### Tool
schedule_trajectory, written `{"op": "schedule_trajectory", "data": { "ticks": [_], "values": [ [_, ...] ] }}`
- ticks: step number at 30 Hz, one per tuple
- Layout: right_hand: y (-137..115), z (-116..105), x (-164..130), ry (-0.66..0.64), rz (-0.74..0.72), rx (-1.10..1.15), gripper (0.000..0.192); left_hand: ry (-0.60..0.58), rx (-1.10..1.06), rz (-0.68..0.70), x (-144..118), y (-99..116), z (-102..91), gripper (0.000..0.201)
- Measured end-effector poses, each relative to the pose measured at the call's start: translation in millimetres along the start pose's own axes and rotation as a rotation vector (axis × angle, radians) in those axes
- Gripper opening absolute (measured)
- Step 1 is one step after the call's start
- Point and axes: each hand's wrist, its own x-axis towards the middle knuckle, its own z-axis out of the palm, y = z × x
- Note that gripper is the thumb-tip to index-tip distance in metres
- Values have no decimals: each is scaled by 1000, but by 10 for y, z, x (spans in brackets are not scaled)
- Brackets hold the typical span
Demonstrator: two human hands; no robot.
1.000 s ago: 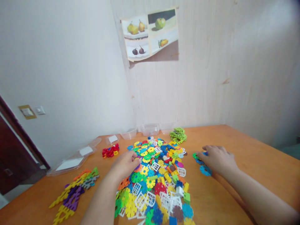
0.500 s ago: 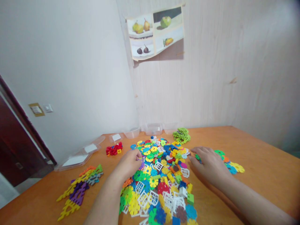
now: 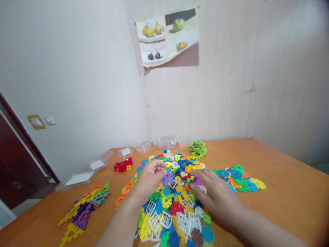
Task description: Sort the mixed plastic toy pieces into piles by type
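My left hand (image 3: 150,178) is over the middle of a mixed heap of plastic building pieces, its fingers closed on the edge of a purple notched disc (image 3: 168,177). Fingers apart, my right hand (image 3: 214,193) hovers at the heap's right side, near a red brick (image 3: 186,177); nothing shows in it. Around both hands lie white window-frame pieces (image 3: 166,220), yellow notched discs (image 3: 144,226), a red disc (image 3: 177,208) and small bricks such as a green one (image 3: 207,219). The right hand hides some pieces below it.
Notched discs (image 3: 236,174) form a flat group at the right. Green pieces (image 3: 197,149) are piled behind, red ones (image 3: 123,165) stand left. Interlocking pieces (image 3: 83,216) lie at the near left. Clear plastic tubs (image 3: 167,142) and lids (image 3: 79,178) line the wooden table's (image 3: 282,192) back and left.
My left hand has moved right with the purple disc. My right hand has come left, from beside the disc group to over the heap's edge. The view has shifted slightly.
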Motion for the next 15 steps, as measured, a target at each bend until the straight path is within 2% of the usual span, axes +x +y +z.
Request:
{"op": "schedule_trajectory", "data": {
  "ticks": [4, 9, 12, 15],
  "values": [
    [-190, 10, -40, -64, -31, 41, 51, -204, -201, -52, -119, 71, 289, 25],
    [-290, -22, -26, -129, -12, 58, 42, -336, -361, -98, -202, 72, 517, 35],
    [-213, -58, 12, -84, 7, -2, 34, -304, -338, -104, -194, 71, 504, 40],
    [19, -123, 73, -35, 110, -141, 29, -174, -217, -89, -141, 87, 366, 41]
  ]
}}
